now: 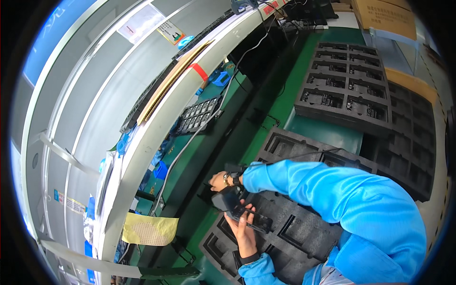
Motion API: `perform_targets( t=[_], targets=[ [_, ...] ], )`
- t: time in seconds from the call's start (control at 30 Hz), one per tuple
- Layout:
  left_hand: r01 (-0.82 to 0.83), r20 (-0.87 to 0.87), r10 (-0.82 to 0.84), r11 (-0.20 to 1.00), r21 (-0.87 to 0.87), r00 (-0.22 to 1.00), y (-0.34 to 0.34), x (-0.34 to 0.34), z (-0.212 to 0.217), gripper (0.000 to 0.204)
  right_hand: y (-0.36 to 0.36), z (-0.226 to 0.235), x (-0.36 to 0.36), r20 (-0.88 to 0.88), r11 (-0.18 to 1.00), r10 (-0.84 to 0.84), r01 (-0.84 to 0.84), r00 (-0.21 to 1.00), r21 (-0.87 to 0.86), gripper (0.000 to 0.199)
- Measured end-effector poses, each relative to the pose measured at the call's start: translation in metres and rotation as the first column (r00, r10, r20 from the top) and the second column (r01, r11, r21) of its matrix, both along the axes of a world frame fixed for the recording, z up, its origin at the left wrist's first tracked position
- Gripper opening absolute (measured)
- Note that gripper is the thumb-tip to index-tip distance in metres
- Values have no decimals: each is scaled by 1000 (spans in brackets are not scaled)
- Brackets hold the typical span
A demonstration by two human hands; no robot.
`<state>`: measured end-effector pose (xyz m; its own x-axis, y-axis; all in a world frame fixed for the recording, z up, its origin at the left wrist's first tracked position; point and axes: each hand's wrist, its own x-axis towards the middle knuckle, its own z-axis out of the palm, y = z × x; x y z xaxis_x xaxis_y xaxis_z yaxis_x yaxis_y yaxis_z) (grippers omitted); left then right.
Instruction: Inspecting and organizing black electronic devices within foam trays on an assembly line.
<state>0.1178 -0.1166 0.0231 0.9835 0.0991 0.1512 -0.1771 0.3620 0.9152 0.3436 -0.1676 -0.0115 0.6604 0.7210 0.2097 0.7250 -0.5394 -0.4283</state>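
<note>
My left hand (243, 232) comes up from the lower edge, its fingers wrapped round a black plastic device (229, 201) with a rounded body and a darker frame-like end. Just beyond it, my right hand (219, 181) reaches across with its fingers curled down. A dark part lies at those fingertips, against the dark bench edge, and I cannot make out what they grip. The right wrist wears a bracelet and a dark band. Below both hands lies a black foam tray (304, 232) with moulded pockets.
Another foam tray (346, 80), its pockets filled with black parts, stands at the far right beside more stacked trays (413, 137). A white shelf (178, 88) curves along the left, with a cable (190, 142) running beneath. A yellow sheet (149, 230) hangs at its near end. Cardboard boxes (384, 19) stand behind.
</note>
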Motion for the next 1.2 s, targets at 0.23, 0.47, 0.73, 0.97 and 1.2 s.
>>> perform_targets(
  t=[0.23,0.47,0.73,0.97,1.2],
  targets=[
    [-245,16,250,958,-146,968,33,0,-15,63,-23,59,-34,-109,969,197,-177,974,170,47],
    [-47,120,85,955,-291,989,22,0,-9,65,-98,37,-135,-285,865,435,-310,854,393,67],
    [-95,62,114,963,-252,992,12,-1,-3,89,-110,19,-162,-389,861,432,-246,814,445,101],
    [-177,-2,177,980,-88,984,9,-1,1,89,-105,2,-159,-398,871,425,-247,813,425,104],
    [-147,112,183,951,-273,977,17,3,-3,92,-112,19,-162,-357,891,378,-230,854,393,102]
  ],
)
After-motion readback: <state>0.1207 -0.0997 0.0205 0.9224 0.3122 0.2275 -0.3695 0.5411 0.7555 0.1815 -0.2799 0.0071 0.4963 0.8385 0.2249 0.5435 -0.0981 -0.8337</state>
